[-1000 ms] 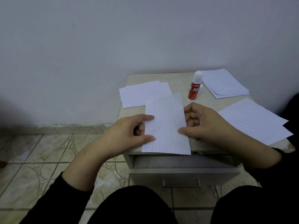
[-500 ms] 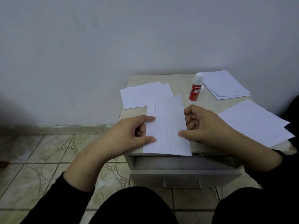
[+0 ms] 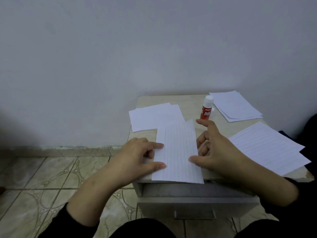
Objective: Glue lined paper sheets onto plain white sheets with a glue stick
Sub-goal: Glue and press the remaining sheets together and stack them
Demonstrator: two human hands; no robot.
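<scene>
A lined sheet (image 3: pixel 178 152) lies lengthwise at the front of the small table (image 3: pixel 190 103), its near edge over the table's front. My left hand (image 3: pixel 137 155) presses the sheet's left edge with index fingertip and thumb. My right hand (image 3: pixel 214 152) is at the sheet's right edge, thumb tip touching the paper, index finger lifted and pointing away, other fingers loosely bent. The red glue stick (image 3: pixel 206 109) with a white cap stands upright behind my right hand. Plain white sheets (image 3: pixel 154 117) lie at the back left, partly under the lined sheet.
More lined sheets (image 3: pixel 269 148) lie at the table's right edge, and a stack of white sheets (image 3: pixel 236 107) sits at the back right. A drawer (image 3: pixel 193 208) stands slightly pulled out below the top. The wall is close behind; tiled floor lies to the left.
My right hand has uncurled: its index finger lifted off toward the glue stick and only the thumb stays on the sheet. The left hand and the sheet have hardly moved.
</scene>
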